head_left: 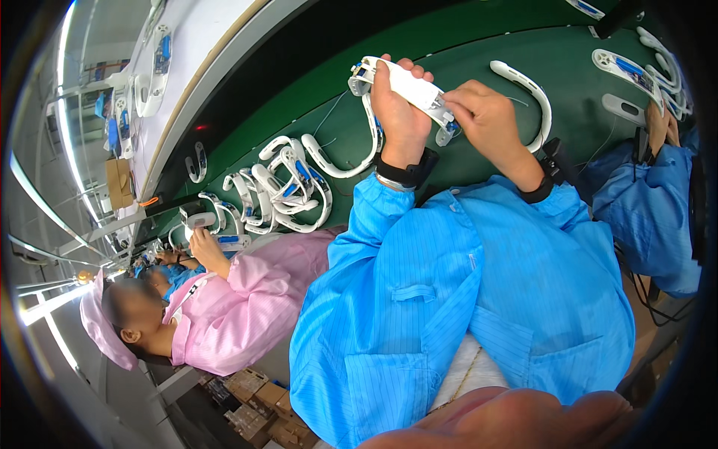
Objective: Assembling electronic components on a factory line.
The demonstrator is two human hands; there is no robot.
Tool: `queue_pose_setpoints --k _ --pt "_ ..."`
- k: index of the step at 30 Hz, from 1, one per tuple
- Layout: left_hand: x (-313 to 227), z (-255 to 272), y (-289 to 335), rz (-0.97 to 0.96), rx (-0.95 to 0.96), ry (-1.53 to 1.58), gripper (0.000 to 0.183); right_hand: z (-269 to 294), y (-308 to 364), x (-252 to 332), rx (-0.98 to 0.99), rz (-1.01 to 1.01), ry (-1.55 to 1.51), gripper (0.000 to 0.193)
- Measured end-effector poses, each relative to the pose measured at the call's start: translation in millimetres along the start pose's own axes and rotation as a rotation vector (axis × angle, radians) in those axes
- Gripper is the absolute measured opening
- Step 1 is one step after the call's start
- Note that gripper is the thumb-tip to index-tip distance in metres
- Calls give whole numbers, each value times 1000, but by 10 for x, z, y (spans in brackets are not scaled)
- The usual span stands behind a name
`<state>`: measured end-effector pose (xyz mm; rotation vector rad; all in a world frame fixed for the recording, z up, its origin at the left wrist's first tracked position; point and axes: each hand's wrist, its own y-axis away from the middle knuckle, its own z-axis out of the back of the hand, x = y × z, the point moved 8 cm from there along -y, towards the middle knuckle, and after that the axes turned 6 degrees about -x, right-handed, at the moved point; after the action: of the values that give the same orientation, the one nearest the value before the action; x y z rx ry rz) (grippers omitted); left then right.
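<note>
My left hand (pixel 404 123) is closed around a long white plastic housing (pixel 410 86), raised above the green work surface. Blue and metallic parts show at both ends of the housing. At its right end, the fingertips of my right hand (pixel 490 123) are pinched together beside a small metal part (pixel 438 102). Whatever sits between those fingertips is too small to make out. A curved white strip (pixel 340 172) lies just left of my left wrist; I cannot tell whether it joins the housing. Another curved white strip (pixel 544 112) rests beyond my right hand.
Several white curved parts with blue inserts (pixel 292 183) are heaped to the left on the green bench (pixel 464 60). More white housings (pixel 628 67) lie at the right. A person in pink (pixel 247 314) works on my left, and a blue-sleeved person (pixel 647 187) on my right.
</note>
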<state>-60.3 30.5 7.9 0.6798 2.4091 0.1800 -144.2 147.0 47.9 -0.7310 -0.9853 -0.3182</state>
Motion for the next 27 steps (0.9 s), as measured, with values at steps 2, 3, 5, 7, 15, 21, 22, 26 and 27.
queue_pose_setpoints --k 2,3,5,7,15,21,22,26,27 --pt "35 -16 4 4 -6 -11 20 32 19 65 -112 75 43 11" --pt "18 -7 -10 -1 -6 -7 20 36 5 73 -108 80 42 11" --pt "-5 26 -40 19 -10 20 20 82 -21 -14 -123 -36 -77 12" --pt "-43 34 -43 15 -15 34 20 145 25 -43 -92 38 9 13" --pt "25 -106 74 -74 61 -81 22 91 64 -39 -126 4 -44 17" --pt "-29 -204 172 -166 129 -219 36 115 198 -240 -29 -10 56 24" --pt "17 -200 181 -167 130 -219 36 90 203 -275 -43 -123 -11 25" --pt "22 -244 220 -209 182 -281 40 21 159 -252 -3 -188 -138 26" --pt "-8 -237 227 -233 176 -288 40 47 178 -298 -3 -187 -135 26"
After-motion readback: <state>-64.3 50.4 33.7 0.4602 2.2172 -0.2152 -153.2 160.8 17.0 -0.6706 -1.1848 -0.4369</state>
